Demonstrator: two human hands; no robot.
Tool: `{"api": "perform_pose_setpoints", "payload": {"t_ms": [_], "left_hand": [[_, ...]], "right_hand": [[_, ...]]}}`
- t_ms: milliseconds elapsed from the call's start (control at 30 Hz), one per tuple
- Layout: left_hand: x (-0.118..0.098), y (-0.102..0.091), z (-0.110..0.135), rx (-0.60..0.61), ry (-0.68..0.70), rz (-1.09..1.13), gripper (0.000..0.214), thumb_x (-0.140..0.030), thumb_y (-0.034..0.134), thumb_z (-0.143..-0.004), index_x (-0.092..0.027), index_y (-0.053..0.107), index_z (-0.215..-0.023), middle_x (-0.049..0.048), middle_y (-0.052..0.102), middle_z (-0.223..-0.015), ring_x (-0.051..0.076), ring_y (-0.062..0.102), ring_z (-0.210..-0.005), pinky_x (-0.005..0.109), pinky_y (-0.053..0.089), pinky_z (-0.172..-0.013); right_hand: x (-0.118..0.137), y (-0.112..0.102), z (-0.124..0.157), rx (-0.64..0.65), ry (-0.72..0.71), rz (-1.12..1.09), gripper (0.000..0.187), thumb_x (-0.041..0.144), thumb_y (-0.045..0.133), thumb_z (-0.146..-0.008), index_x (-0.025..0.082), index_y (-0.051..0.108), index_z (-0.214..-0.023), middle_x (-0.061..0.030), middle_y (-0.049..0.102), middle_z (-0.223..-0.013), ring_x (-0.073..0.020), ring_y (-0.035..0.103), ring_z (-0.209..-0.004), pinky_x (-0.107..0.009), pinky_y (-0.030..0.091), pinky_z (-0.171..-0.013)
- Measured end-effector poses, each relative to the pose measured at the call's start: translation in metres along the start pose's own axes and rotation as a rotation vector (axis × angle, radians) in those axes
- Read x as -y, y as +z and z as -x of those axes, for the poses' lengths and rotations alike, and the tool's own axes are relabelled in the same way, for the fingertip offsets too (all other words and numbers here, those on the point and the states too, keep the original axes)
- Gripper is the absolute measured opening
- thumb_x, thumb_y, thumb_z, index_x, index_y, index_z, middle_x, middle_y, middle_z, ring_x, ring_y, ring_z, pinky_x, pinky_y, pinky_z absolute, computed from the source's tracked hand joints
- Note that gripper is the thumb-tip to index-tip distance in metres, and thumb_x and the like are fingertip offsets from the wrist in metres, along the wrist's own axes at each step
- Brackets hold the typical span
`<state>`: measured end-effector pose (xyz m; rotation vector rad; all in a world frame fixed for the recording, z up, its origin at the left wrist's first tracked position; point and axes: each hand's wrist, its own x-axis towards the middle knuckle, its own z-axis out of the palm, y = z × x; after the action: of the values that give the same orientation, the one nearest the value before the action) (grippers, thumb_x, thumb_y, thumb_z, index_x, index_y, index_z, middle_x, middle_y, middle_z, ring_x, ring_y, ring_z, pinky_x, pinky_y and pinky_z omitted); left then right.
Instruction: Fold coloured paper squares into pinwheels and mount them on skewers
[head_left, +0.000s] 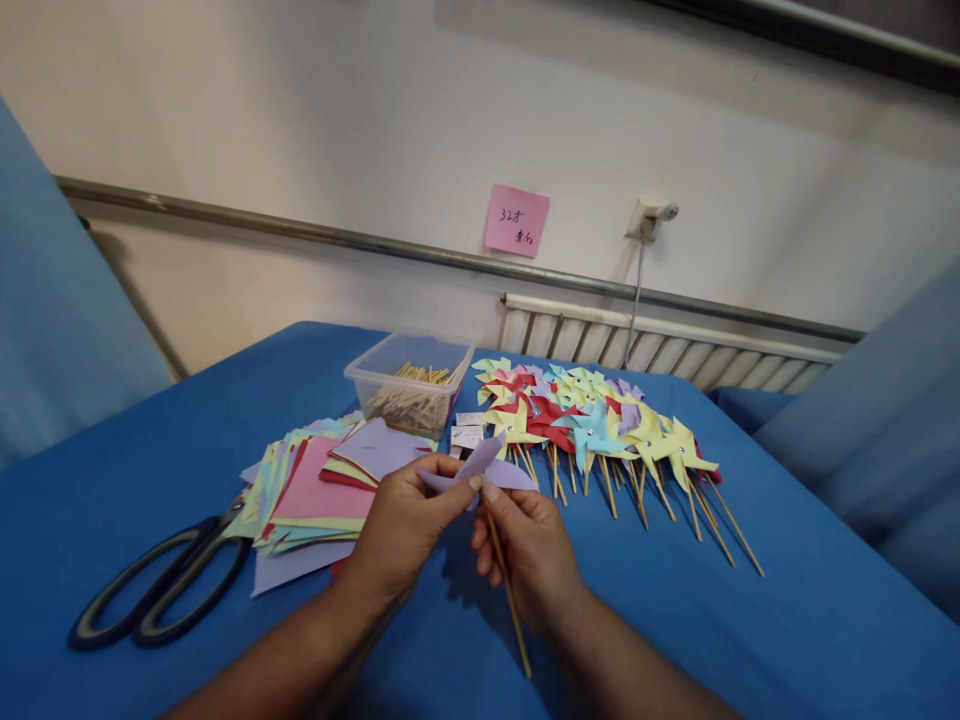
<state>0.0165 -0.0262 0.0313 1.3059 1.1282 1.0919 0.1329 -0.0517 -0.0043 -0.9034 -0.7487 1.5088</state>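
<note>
Between my two hands is a purple paper pinwheel (484, 462) with its blades folded toward the middle. My left hand (409, 510) pinches the paper at the centre, thumb on top. From the right, my right hand (529, 550) grips the pinwheel with thumb and fingers close to that same centre. A thin wooden stick (510, 600) runs down from the pinwheel past my right fingers, its lower end free above the table. The joint of stick and paper is hidden by my thumbs. Left of my left hand lies a stack of coloured paper squares (319, 480).
Black-handled scissors (180, 580) lie at the left beside the paper. A clear plastic box (367, 372) of wooden sticks stands behind, near small white boxes (468, 436). Several finished pinwheels (592, 432) lie on the blue-covered table (810, 590) at right. A radiator (577, 330) is behind it.
</note>
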Motion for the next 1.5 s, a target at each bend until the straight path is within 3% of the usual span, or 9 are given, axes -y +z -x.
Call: {"api": "perform_pose_setpoints", "payload": {"t_ms": [267,600,1133,1300,1500], "left_hand": [[0.003,-0.002,-0.001,0.003,0.009,-0.008,0.026,-0.04,0.07,-0.068,-0.016,0.063,-0.072,-0.0013,0.06,-0.062,0.012,0.051,-0.057,0.024,0.039,-0.057],[-0.001,-0.006,-0.005,0.137,0.002,-0.015,0.027,-0.039,0.07,-0.068,-0.015,0.066,-0.079,0.0023,0.065,-0.069,0.017,0.057,-0.065,0.029,0.042,-0.065],[0.005,-0.003,-0.004,0.038,0.005,-0.042,0.026,-0.038,0.069,-0.068,-0.014,0.066,-0.077,0.0012,0.064,-0.065,0.014,0.055,-0.059,0.025,0.041,-0.058],[0.007,-0.004,-0.009,-0.048,0.008,-0.017,0.027,-0.037,0.071,-0.065,-0.014,0.067,-0.077,-0.0007,0.062,-0.061,0.012,0.052,-0.054,0.024,0.04,-0.053],[0.006,-0.01,-0.016,-0.152,0.009,0.095,0.03,-0.038,0.074,-0.061,-0.014,0.066,-0.076,-0.0028,0.061,-0.057,0.011,0.05,-0.048,0.022,0.036,-0.047]], "right_hand": [[-0.001,-0.004,-0.002,0.007,-0.041,0.012,0.04,0.048,0.07,-0.07,0.012,0.059,-0.058,0.0024,0.055,-0.044,-0.0047,0.045,-0.028,-0.012,0.03,-0.024],[0.001,-0.007,-0.002,0.027,-0.045,0.035,0.042,0.046,0.066,-0.074,0.012,0.057,-0.051,0.0035,0.049,-0.035,-0.0039,0.038,-0.024,-0.013,0.027,-0.025],[-0.003,-0.004,-0.005,-0.002,-0.019,0.048,0.044,0.051,0.069,-0.068,0.013,0.055,-0.05,0.0041,0.049,-0.036,-0.0038,0.038,-0.024,-0.013,0.026,-0.024],[-0.007,-0.005,-0.006,-0.021,-0.063,0.017,0.038,0.049,0.071,-0.068,0.014,0.056,-0.066,0.0039,0.057,-0.048,-0.0047,0.045,-0.029,-0.013,0.031,-0.026],[-0.012,-0.004,-0.003,-0.108,-0.119,0.193,0.04,0.047,0.076,-0.062,0.017,0.051,-0.071,0.0059,0.059,-0.052,-0.0056,0.05,-0.034,-0.013,0.036,-0.031]]}}
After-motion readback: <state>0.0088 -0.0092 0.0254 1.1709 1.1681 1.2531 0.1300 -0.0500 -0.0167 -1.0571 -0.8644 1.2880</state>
